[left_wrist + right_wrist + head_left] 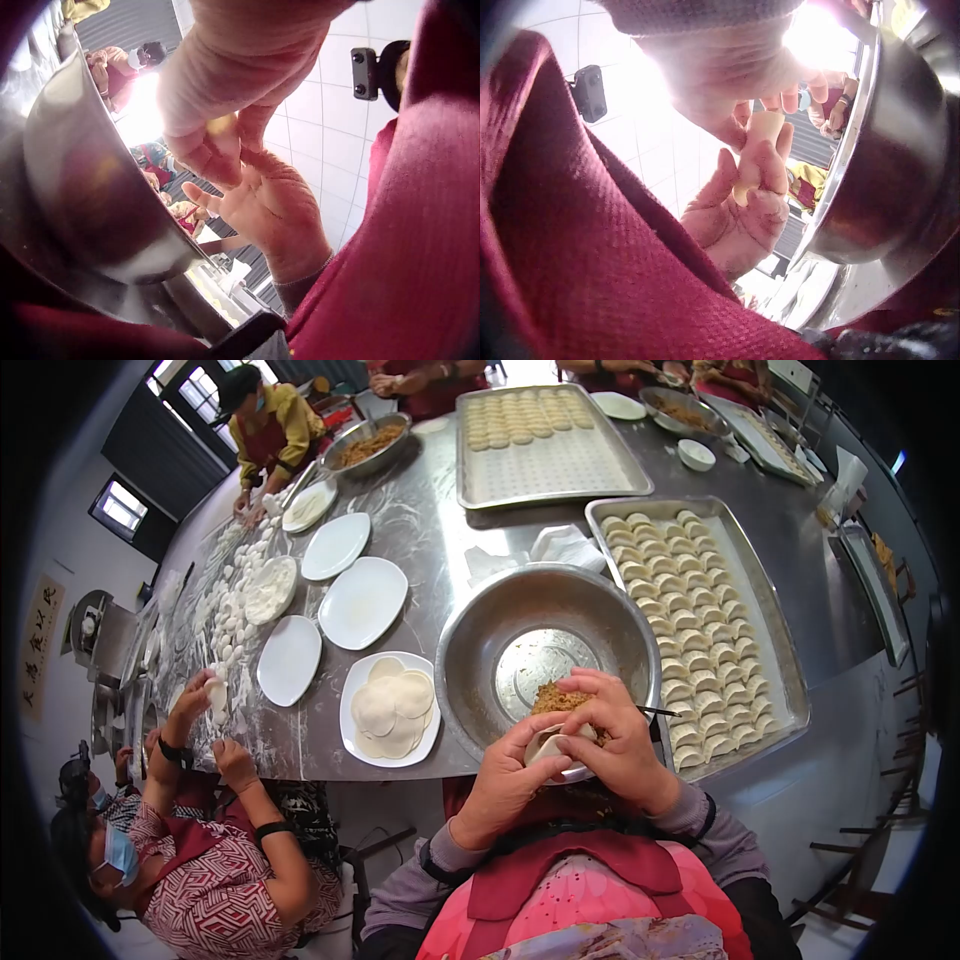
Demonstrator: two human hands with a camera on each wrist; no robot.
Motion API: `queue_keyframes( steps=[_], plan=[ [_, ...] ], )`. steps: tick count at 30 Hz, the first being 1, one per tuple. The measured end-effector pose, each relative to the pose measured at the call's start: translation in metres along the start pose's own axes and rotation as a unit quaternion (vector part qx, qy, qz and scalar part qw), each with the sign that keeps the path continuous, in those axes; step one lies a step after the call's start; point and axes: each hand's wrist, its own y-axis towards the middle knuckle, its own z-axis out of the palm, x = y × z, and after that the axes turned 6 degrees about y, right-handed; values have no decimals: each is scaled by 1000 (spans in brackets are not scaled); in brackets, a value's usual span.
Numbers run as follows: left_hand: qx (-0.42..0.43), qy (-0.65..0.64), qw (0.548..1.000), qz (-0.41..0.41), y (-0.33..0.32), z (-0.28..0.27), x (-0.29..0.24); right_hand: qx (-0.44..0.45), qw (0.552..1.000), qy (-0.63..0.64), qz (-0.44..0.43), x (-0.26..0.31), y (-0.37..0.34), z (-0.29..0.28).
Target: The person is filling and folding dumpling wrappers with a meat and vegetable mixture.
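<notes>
Both hands meet over the near edge of a large steel bowl [470, 650]. Between them is a pale dumpling wrapper [545, 746], folded upward, with its far side hidden by fingers. My left hand [503, 780] pinches it from the left, thumb along its near edge. From the right, my right hand [625, 745] holds it with thumb and bent fingers. The right wrist view shows the dough [765, 127] standing out between the fingertips. Brown minced filling [555, 698] shows just beyond the hands. A thin dark handle [657, 710] sticks out past the right hand over the bowl's rim.
Left of the bowl, a white plate [350, 738] bears stacked round wrappers. More white plates [362, 603] lie beyond it. A tray [790, 690] of dumpling rows stands right, another tray [550, 475] behind. A person [220, 860] works with dough at the left.
</notes>
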Motion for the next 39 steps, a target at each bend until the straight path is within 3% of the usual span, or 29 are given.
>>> queue_keyframes(
  steps=[4,6,8,11,15,19,25,28,31,34,37,39],
  plan=[
    [-21,2,1000,8,0,-6,7,-27,998,51,6,-1,-1,2],
    [-35,-17,999,27,0,-5,2,-96,985,137,37,3,-4,1],
    [-44,-11,994,99,-4,-5,-1,-143,974,168,41,0,-6,-2],
    [-66,7,985,161,-8,-3,-8,-18,998,49,34,-9,-11,-1],
    [-79,32,978,192,-6,-3,-2,-14,998,62,14,-1,-10,1],
    [-88,20,977,195,-4,0,0,-53,995,65,62,0,-13,1],
    [-77,59,975,199,-1,1,2,-87,996,18,0,1,-10,5],
    [-78,32,977,195,0,2,5,-82,982,-128,-113,-3,-9,4],
    [-78,44,983,163,-2,3,2,-67,974,-161,-145,3,-6,2],
    [-75,49,978,188,0,-2,11,-62,985,-112,-116,-5,-10,0],
    [-81,19,979,188,0,-1,12,-85,994,36,58,5,-13,1],
    [-75,34,979,188,1,-1,11,-89,993,43,57,3,-13,3]
  ],
)
